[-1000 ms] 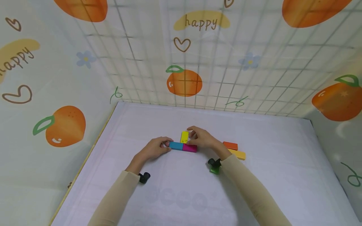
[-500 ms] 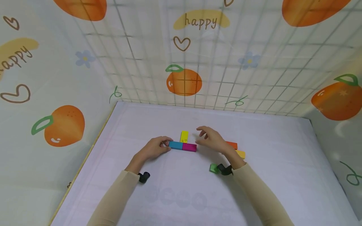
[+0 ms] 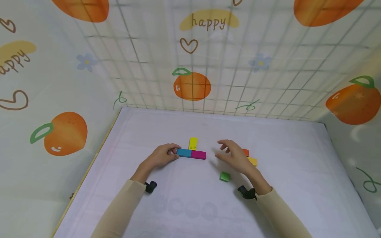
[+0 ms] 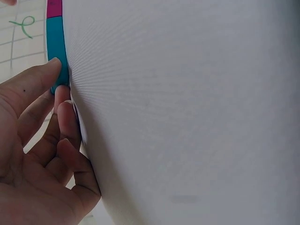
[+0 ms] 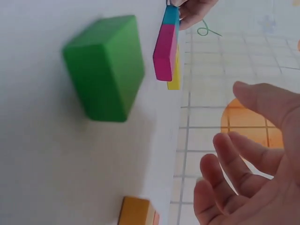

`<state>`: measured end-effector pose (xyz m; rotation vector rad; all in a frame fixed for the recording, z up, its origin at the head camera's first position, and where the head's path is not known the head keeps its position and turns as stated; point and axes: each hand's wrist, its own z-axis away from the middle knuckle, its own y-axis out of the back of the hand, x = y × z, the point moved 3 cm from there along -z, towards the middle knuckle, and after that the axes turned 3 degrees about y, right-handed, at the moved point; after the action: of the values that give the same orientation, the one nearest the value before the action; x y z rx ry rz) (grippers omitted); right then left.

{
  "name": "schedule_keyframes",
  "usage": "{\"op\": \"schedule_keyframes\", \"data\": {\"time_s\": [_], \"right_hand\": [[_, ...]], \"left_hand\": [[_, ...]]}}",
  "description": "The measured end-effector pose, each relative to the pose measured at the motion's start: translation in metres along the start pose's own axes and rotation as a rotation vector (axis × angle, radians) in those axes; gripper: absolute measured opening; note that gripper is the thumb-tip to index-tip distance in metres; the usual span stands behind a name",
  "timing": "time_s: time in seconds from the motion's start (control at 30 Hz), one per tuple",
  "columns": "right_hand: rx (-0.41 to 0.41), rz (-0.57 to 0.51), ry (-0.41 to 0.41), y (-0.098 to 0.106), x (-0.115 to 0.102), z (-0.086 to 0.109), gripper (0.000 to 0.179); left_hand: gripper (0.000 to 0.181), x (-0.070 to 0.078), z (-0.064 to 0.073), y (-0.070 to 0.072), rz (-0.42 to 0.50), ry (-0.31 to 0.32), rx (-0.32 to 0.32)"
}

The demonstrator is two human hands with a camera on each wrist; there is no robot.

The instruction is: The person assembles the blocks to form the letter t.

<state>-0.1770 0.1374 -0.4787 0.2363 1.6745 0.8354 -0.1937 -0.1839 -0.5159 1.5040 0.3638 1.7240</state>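
My left hand pinches the outer end of a blue block between thumb and fingers; the left wrist view shows the thumb on its side. End to end with it lies a magenta block. Behind where these two meet, a yellow block points away. My right hand hovers to the right of them, fingers loosely bent and holding nothing. Below it on the table sits a green block, large in the right wrist view. A red-orange block and an amber block are partly hidden behind the right hand.
The blocks lie on a white-covered table. A patterned cloth wall with oranges and grid lines rises at its back edge, with more cloth on the left and right. A black wrist camera hangs by the right sleeve.
My right hand has let go of the yellow block and moved right and slightly nearer, uncovering the green block. The left hand stays at the blue block.
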Motion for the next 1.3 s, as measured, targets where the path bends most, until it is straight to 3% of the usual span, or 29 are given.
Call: {"op": "schedule_keyframes", "data": {"time_s": [0.63,0.93,1.13,1.3], "right_hand": [[0.214,0.061,0.102,0.013,0.019,0.059,0.047],[0.241,0.099,-0.138,0.021,0.03,0.082,0.05],[0.257,0.199,-0.321,0.03,0.035,0.097,0.059],[0.226,0.25,-0.397,0.032,0.039,0.104,0.066]], "left_hand": [[0.034,0.002,0.0,-0.002,-0.008,0.008,0.005],[0.034,0.001,0.001,-0.001,-0.003,-0.006,0.008],[0.034,0.002,0.001,-0.001,0.003,-0.016,0.004],[0.034,0.004,0.002,0.0,0.013,-0.015,0.002]]}}
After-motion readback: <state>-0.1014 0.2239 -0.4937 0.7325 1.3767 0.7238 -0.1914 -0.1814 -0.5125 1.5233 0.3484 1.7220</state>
